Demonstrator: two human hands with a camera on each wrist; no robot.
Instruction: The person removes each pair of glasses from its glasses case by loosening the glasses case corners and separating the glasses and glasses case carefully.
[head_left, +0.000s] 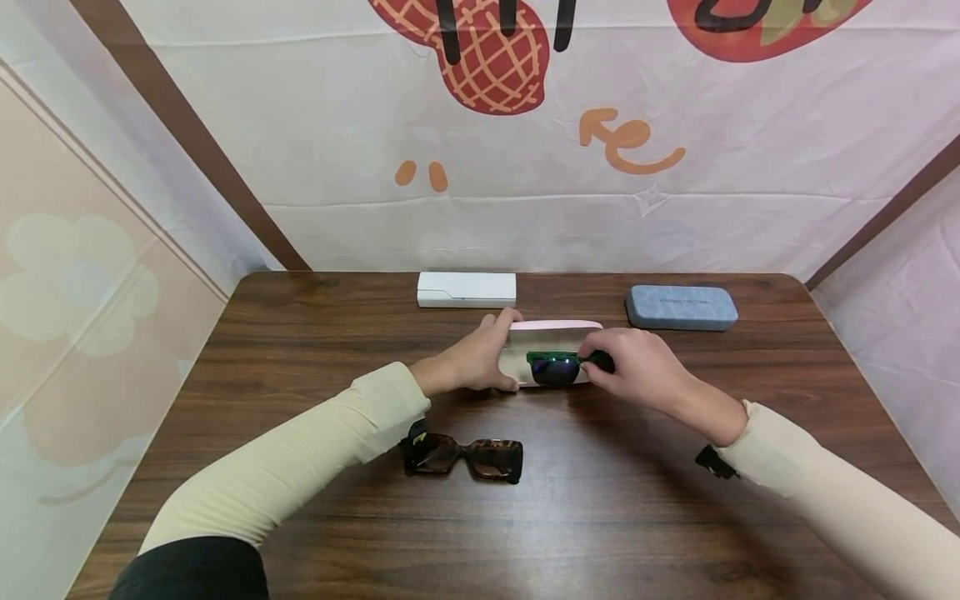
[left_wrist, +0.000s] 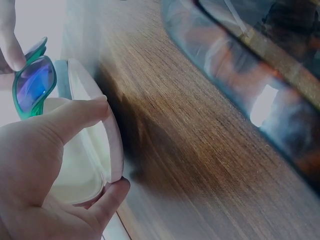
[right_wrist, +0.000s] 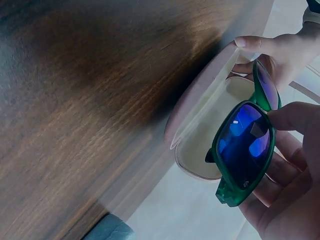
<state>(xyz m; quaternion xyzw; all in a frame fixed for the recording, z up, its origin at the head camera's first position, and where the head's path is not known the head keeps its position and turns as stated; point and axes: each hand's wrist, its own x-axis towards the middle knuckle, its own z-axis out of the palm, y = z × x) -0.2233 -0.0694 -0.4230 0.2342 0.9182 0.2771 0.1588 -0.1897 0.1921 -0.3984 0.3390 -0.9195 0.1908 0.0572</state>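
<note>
A pink glasses case [head_left: 555, 333] with a cream lining lies opened on the table. My left hand [head_left: 480, 354] grips its left end, thumb and fingers at the edges of the two halves in the left wrist view. Just over the case is a pair of green-framed sunglasses [head_left: 555, 370] with blue-violet mirrored lenses. My right hand [head_left: 641, 367] pinches these sunglasses near their middle, as the right wrist view shows, and one lens [right_wrist: 245, 150] faces that camera. Nearer me, by the left sleeve, rest brown tortoiseshell sunglasses [head_left: 495, 460], unfolded side unseen.
A white case [head_left: 467, 290] stands along the table's back edge, behind my left hand. Farther right, also at the back, is a blue glasses case [head_left: 681, 307]. A printed cloth [head_left: 480, 233] hangs right behind the wooden table [head_left: 637, 517].
</note>
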